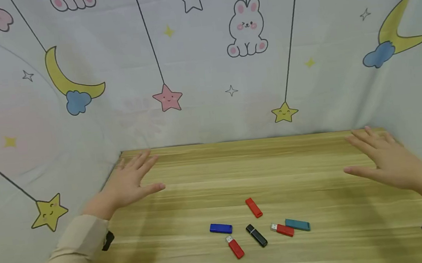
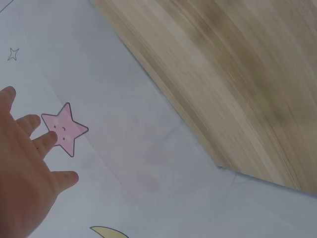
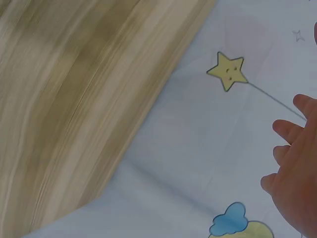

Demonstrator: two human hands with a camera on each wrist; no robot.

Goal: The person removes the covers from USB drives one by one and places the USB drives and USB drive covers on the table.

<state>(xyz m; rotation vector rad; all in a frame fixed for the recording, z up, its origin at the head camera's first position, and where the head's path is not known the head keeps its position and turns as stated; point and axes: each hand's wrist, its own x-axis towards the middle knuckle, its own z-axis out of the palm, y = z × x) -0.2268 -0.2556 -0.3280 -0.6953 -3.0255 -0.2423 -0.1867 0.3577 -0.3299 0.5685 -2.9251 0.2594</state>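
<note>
My left hand is held over the left side of the table, fingers spread and nothing in it. Across from it, my right hand hovers above the right side with its fingers also spread. Between them, nearer the front, lie several USB sticks. A capped red USB stick is farthest back, with a blue one to its left. A black USB stick lies in the middle. One red USB stick shows its metal plug; another red one lies against a teal USB stick.
The wooden table ends at a white cloth printed with stars, moons and a rabbit, which hangs behind it and along both sides. In the left wrist view the table's edge meets this cloth. Dark straps show at both sleeves.
</note>
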